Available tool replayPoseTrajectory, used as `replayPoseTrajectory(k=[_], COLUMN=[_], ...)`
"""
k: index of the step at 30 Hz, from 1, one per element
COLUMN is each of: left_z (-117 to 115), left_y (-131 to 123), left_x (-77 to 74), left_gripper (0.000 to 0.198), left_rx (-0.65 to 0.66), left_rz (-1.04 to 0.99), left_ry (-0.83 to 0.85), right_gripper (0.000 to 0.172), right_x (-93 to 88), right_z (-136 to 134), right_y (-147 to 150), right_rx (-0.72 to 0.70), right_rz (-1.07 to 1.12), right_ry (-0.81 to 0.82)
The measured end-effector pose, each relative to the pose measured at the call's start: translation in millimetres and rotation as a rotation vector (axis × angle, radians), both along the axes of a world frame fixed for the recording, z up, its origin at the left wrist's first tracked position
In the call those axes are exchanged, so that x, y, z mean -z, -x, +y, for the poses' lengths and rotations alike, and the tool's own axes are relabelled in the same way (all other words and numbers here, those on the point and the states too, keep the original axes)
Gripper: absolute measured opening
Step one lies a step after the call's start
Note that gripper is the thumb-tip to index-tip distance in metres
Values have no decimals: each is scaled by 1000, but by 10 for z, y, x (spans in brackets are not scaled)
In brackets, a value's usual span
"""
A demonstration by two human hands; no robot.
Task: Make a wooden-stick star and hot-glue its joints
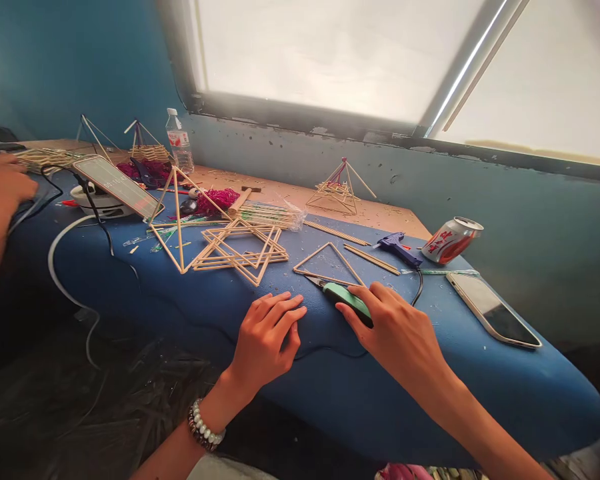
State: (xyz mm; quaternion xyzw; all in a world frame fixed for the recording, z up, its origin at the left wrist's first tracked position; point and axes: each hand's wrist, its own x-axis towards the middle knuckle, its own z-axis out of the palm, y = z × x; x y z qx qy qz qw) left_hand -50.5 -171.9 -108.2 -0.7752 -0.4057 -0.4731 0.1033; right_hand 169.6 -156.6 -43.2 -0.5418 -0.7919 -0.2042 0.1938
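My left hand [269, 337] lies flat on the blue cloth [190, 293] near the table's front edge, fingers stretched out, holding nothing. My right hand [394, 328] rests just to its right with fingers curled over green-handled cutters [347, 297]. The cutters' tip touches a flat triangle of thin wooden sticks [327, 263]. Further left lies a stack of stick triangles [240, 248], with an upright stick frame [180, 220] beside it.
A purple glue gun [397, 247], a red can [450, 240] on its side and a phone [493, 309] lie to the right. Stick pyramids [337, 190], a water bottle [179, 140], magenta yarn [220, 198], a propped tablet [117, 183] and cables stand behind. Another person's hand [0, 190] is at far left.
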Motion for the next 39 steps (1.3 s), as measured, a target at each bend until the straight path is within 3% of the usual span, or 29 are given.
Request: replayPoseTrajectory(k=[14,39], left_z=[43,47], left_y=[-5,-21], left_x=[24,27], left_gripper=[35,34], left_rx=[0,-6], left_rz=[22,16], left_ry=[-34,-43], right_gripper=[44,57], right_x=[-28,-59], right_z=[-422,-509], right_y=[-473,-757], right_rx=[249,274], right_rz=[-142,-25], right_ry=[-82,-17])
